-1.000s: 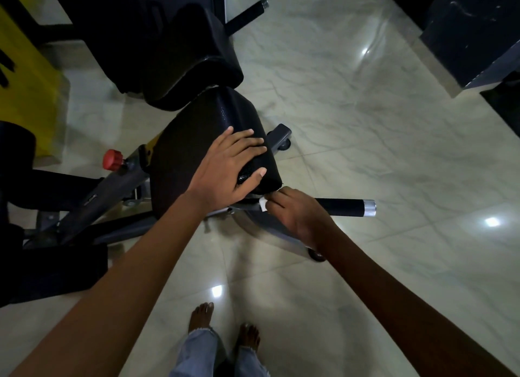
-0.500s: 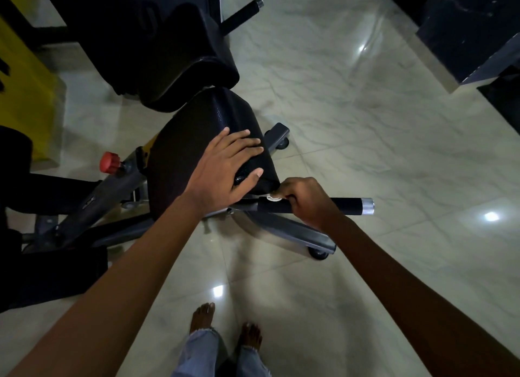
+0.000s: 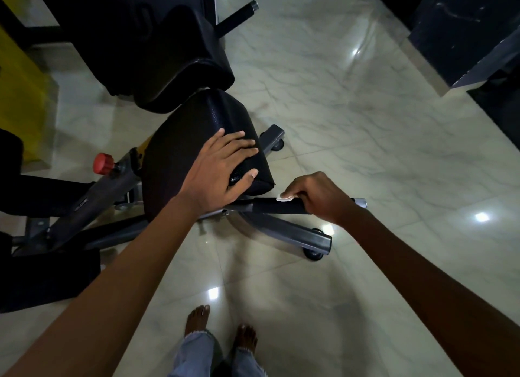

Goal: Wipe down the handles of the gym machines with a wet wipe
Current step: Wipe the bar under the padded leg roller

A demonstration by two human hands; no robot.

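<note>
Two bare hands work at a gym bench on a pale marbled tile floor (image 3: 365,100). Farthest left, a round red plastic adjustment knob (image 3: 103,163) juts from the grey steel frame (image 3: 92,199), beside a yellow panel cut off by the picture's edge. Next comes the black textured vinyl seat pad (image 3: 197,140), and the left hand (image 3: 222,169) lies flat on its near end, fingers straight and spread, holding nothing, seemingly steadying the bench. Just right of the pad, the black foam-covered handle bar with a silver end cap (image 3: 278,206) sticks out sideways above a grey wheeled foot. The right hand (image 3: 320,198) is wrapped around this bar near its outer end, fingers curled over the top, pressing a small white wet wipe (image 3: 284,198) against the foam. By the look of it, the wiping stroke along this handle is in hand, with the grip's inner stretch toward the seat uncovered and the silver tip beyond the knuckles not yet reached; the next move probably calls for sliding or twisting the wipe along to the cap. Most of the wipe is hidden under the fingers, so only a sliver shows, and the handle's underside cannot be seen. A second black handle (image 3: 239,16) at the top is dim and hard to read.
</note>
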